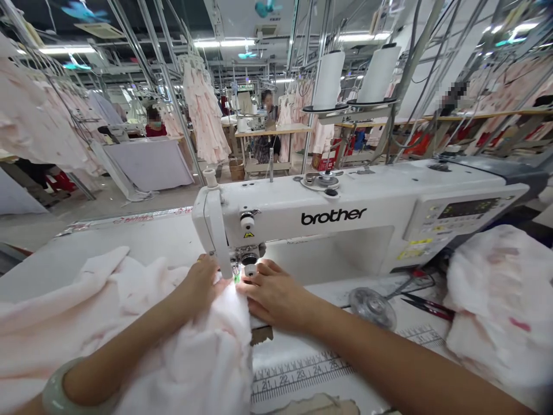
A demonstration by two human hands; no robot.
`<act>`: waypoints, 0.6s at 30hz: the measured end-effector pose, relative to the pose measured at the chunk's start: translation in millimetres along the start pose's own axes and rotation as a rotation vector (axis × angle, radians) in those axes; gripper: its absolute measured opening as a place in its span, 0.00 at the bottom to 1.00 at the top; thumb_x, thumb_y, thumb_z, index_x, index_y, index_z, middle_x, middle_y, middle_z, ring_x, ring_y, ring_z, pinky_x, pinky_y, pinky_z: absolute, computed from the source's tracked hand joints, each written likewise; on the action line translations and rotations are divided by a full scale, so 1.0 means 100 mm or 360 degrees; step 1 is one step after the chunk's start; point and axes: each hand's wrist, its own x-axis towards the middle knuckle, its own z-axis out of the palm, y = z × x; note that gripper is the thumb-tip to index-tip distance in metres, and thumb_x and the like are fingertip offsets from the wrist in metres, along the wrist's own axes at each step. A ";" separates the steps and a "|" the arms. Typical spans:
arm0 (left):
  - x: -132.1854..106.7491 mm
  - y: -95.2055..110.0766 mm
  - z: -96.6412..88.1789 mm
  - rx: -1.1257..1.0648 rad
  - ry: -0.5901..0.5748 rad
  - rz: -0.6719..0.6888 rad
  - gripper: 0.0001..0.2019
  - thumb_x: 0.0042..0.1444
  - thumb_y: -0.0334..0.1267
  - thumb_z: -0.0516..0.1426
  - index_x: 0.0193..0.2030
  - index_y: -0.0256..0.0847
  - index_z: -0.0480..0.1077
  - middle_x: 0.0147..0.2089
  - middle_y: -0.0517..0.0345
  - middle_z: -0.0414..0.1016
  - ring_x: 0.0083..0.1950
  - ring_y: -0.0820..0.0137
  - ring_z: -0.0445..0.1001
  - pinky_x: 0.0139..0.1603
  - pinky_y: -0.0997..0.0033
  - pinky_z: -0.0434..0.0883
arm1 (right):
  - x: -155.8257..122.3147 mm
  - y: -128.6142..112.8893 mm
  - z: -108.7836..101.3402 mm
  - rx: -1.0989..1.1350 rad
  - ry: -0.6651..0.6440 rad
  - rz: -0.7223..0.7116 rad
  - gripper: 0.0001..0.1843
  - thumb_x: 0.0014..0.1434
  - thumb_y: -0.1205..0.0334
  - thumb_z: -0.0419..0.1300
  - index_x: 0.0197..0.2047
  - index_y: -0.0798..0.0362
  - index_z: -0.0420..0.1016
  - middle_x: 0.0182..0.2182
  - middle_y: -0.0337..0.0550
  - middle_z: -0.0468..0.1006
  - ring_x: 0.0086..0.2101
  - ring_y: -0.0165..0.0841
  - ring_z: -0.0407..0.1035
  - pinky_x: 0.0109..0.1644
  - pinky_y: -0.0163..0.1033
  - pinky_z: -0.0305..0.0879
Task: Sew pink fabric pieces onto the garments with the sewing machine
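Pale pink, fluffy-looking fabric [207, 357] lies under the needle area of a white Brother sewing machine [276, 213] and spreads over the left side of the table. My left hand [205, 288] is closed on the fabric just left of the presser foot [237, 274]. On the other side, my right hand [274, 294] has its fingers bent and closed on the fabric edge, close to the needle. The machine's lamp lights the spot between both hands. Some fingertips are hidden by the machine head and the cloth.
Right of my forearm lie a clear round dish [372, 308], dark-bladed scissors [427, 305] and a bundle of pink fabric [501, 300]. A printed ruler [302, 374] runs along the table front. Two thread cones [328, 80] stand behind; co-workers sit farther back among hanging garments.
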 end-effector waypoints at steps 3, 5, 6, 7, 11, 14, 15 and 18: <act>-0.26 0.06 -0.18 -0.0019 -0.0032 0.0151 0.08 0.58 0.44 0.55 0.37 0.43 0.70 0.45 0.50 0.75 0.47 0.58 0.73 0.49 0.58 0.72 | 0.00 0.01 -0.03 -0.0091 -0.0005 -0.0012 0.10 0.65 0.56 0.59 0.42 0.54 0.70 0.44 0.46 0.73 0.46 0.38 0.62 0.60 0.46 0.53; -0.54 0.15 -0.25 -0.0044 -0.0049 0.0376 0.17 0.58 0.47 0.56 0.52 0.47 0.70 0.54 0.52 0.73 0.54 0.58 0.72 0.53 0.59 0.71 | 0.01 0.03 -0.04 -0.0175 0.0018 -0.0040 0.10 0.64 0.56 0.59 0.39 0.54 0.70 0.40 0.45 0.74 0.41 0.38 0.63 0.58 0.46 0.54; -0.68 0.20 -0.25 -0.0048 -0.0070 0.0497 0.21 0.57 0.49 0.58 0.57 0.50 0.67 0.57 0.52 0.72 0.56 0.57 0.71 0.55 0.60 0.71 | 0.01 0.04 -0.05 -0.0212 0.0040 -0.0066 0.10 0.65 0.56 0.58 0.38 0.54 0.70 0.38 0.44 0.74 0.40 0.37 0.63 0.57 0.45 0.55; -0.81 0.24 -0.23 -0.0048 -0.0044 0.0567 0.23 0.56 0.50 0.59 0.58 0.51 0.67 0.56 0.53 0.73 0.56 0.56 0.71 0.55 0.60 0.71 | 0.00 0.05 -0.06 -0.0237 0.0058 -0.0116 0.11 0.65 0.55 0.58 0.37 0.54 0.70 0.36 0.42 0.74 0.38 0.36 0.64 0.55 0.45 0.57; -1.00 0.23 -0.18 -0.0122 -0.0096 0.0427 0.08 0.63 0.40 0.51 0.42 0.49 0.71 0.39 0.58 0.77 0.42 0.63 0.76 0.43 0.67 0.73 | -0.02 0.03 -0.10 -0.0245 0.0081 -0.0630 0.19 0.67 0.47 0.55 0.33 0.53 0.69 0.28 0.39 0.71 0.30 0.34 0.62 0.44 0.43 0.60; -0.93 0.10 -0.31 -0.0328 -0.0106 0.0152 0.10 0.66 0.42 0.47 0.38 0.46 0.67 0.33 0.61 0.75 0.35 0.68 0.74 0.35 0.73 0.72 | -0.06 -0.13 -0.10 -0.0215 0.0168 -0.1026 0.19 0.69 0.48 0.52 0.34 0.53 0.71 0.30 0.42 0.71 0.31 0.35 0.63 0.39 0.42 0.60; -0.91 0.07 -0.36 -0.0369 -0.0093 0.0111 0.10 0.66 0.43 0.47 0.39 0.46 0.67 0.32 0.61 0.74 0.34 0.68 0.74 0.34 0.73 0.72 | -0.07 -0.20 -0.08 -0.0211 0.0211 -0.1107 0.16 0.70 0.53 0.51 0.36 0.55 0.72 0.32 0.43 0.71 0.33 0.35 0.64 0.38 0.42 0.60; -0.90 0.06 -0.45 -0.0325 -0.0063 0.0206 0.10 0.65 0.43 0.47 0.41 0.46 0.68 0.36 0.58 0.75 0.38 0.66 0.74 0.38 0.71 0.73 | -0.10 -0.39 0.00 -0.0239 0.0286 -0.1227 0.11 0.67 0.66 0.52 0.36 0.58 0.73 0.34 0.47 0.72 0.32 0.33 0.67 0.34 0.40 0.61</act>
